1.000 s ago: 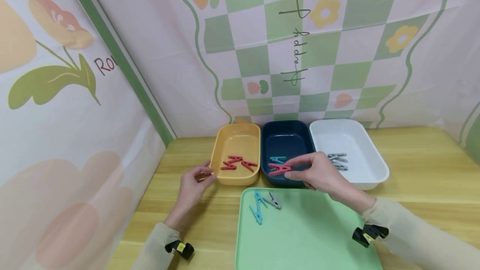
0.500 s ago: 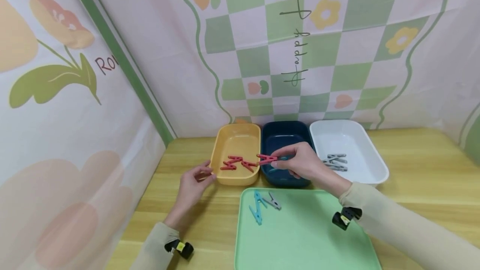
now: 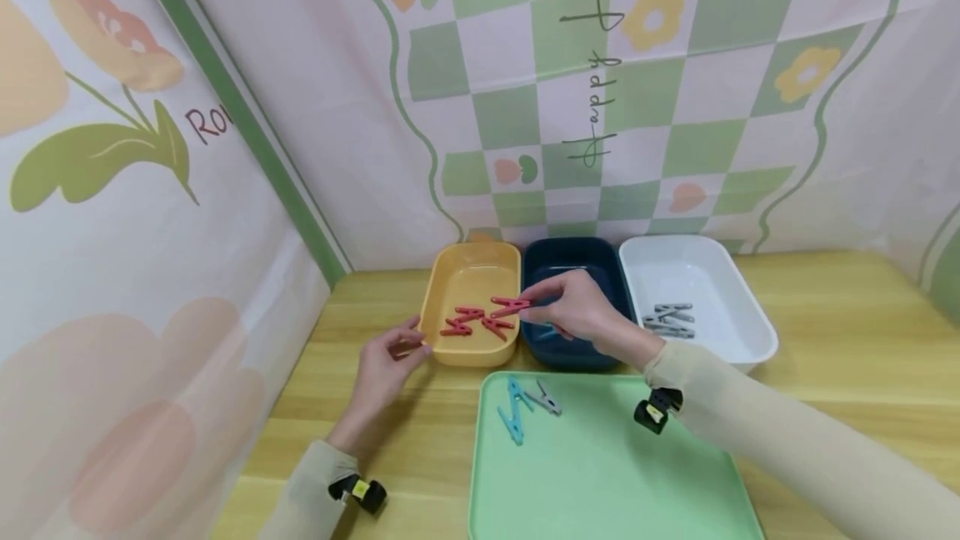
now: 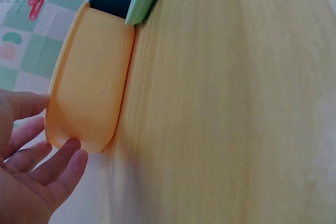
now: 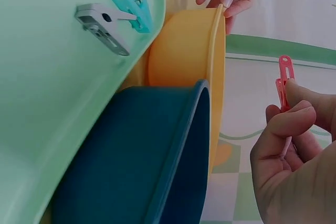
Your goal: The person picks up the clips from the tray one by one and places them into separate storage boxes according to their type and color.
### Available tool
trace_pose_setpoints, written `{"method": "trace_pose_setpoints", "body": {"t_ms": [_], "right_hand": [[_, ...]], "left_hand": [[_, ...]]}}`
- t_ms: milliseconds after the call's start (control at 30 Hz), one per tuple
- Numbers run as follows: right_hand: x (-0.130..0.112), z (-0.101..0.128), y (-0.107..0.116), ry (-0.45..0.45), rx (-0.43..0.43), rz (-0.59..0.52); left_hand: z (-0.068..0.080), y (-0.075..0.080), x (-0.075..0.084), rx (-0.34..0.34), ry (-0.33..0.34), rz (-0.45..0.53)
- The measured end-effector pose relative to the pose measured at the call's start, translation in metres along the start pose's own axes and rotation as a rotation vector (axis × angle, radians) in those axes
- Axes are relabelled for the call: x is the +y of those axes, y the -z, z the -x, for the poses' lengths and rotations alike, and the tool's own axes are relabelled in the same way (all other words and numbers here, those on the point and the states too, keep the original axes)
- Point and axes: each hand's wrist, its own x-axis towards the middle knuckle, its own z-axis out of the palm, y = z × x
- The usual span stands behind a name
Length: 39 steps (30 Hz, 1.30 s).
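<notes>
At the left, the left hand [image 3: 384, 361] rests on the wooden worktop [image 3: 840, 315] with its fingers relaxed and lightly bent, their tips touching the near left corner of the yellow tray [image 3: 441, 290]; its grip is loose and holds nothing. In the left wrist view the same fingers [image 4: 63, 158] lie against the tray's rounded outer wall. Inside the yellow tray lie red pegs [image 3: 468, 322], bunched near its front right. Just above them hangs another red peg [image 3: 512, 304], pinched between the thumb and fingers of the right hand [image 3: 576, 311], so that grip is closed on the peg; the hand reaches in from the right across the dark blue tray [image 3: 561, 255], which stands touching the yellow one. The right wrist view shows the peg upright between the fingertips [image 5: 294, 90], over the yellow tray's rim. Right of the blue tray stands a white tray [image 3: 742, 307] with grey pegs [image 3: 670, 319] in it. Nearer the person lies a green tray [image 3: 622, 473], just in front of the other three, bearing a blue peg [image 3: 513, 412] and a grey peg [image 3: 544, 398] side by side near its far left corner.
</notes>
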Motion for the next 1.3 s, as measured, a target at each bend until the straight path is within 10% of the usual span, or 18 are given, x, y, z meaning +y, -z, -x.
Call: {"method": "trace_pose_setpoints", "body": {"t_ms": [1300], "right_hand": [[-0.026, -0.062, -0.057, -0.045, -0.008, 0.011]], "left_hand": [[0.0, 0.0, 0.001, 0.008, -0.001, 0.035]]}}
